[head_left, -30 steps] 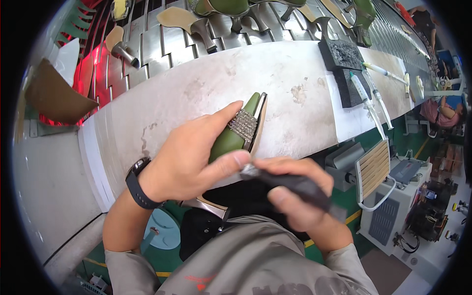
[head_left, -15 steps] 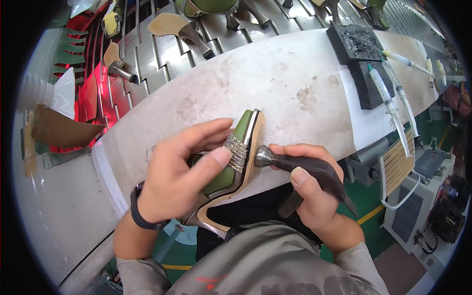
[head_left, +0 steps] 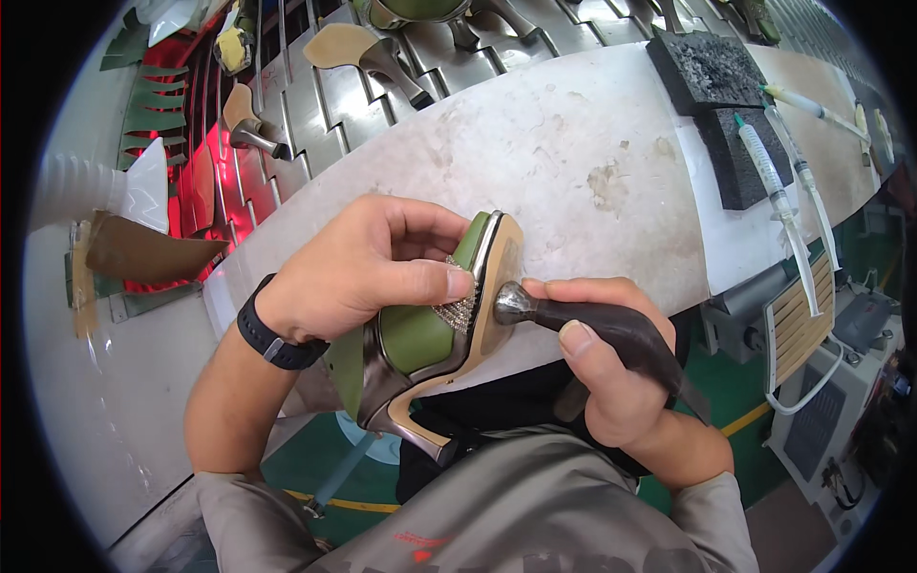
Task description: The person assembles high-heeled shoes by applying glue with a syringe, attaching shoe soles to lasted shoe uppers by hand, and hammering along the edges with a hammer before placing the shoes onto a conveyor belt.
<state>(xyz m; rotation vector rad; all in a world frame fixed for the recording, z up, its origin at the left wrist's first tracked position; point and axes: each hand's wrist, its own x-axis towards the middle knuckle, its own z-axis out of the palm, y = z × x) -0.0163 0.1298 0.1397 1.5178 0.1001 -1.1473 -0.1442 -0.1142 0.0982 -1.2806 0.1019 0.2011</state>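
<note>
A green high-heeled shoe (head_left: 416,339) with a metallic heel lies on its side at the near edge of the worktable. My left hand (head_left: 349,263) is closed around its upper, thumb pressed on the sparkling rhinestone band (head_left: 457,314). The tan sole (head_left: 499,272) faces right. My right hand (head_left: 626,382) grips a shoemaker's hammer (head_left: 607,325) by its dark head. The round metal face of the hammer rests against the sole, or very close to it. Most of the hammer's handle is hidden by that hand.
The pale, stained worktable (head_left: 544,143) curves before me. Black foam blocks (head_left: 707,72) and several syringes (head_left: 764,167) are at the right. A slatted metal conveyor (head_left: 315,115) beyond carries heels with tan soles (head_left: 344,46). A white hose (head_left: 81,196) is at the left.
My left hand has shifted on the shoe, its thumb moving right along the rhinestone band and uncovering more of the green upper. The hammer stays at the sole.
</note>
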